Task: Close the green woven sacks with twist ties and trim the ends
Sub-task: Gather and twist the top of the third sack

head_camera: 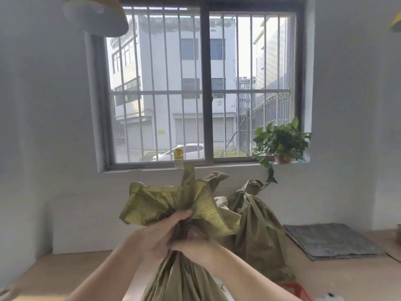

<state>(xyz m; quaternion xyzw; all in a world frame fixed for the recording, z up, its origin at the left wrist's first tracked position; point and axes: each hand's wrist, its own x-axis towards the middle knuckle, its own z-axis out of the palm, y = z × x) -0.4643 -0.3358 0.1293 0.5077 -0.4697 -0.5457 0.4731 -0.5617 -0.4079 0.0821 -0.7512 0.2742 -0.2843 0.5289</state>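
Both of our hands are clamped on the gathered neck of the nearest green sack (pixel 186 279), which stands directly in front of us with its long axis running upright from the bottom of the view to the bunched throat. Our left hand (pixel 158 233) wraps the neck from the left and slightly higher, fingers curled into the cloth; our right hand (pixel 195 246) grips just below and to the right, touching the left. Above the two fists the loose mouth of the sack (pixel 173 205) flares open and flops toward the left. We see no twist tie in either hand, so we judge the neck is only gathered, not bound. Behind and to the right a second sack (pixel 258 231) stands with its top already cinched.
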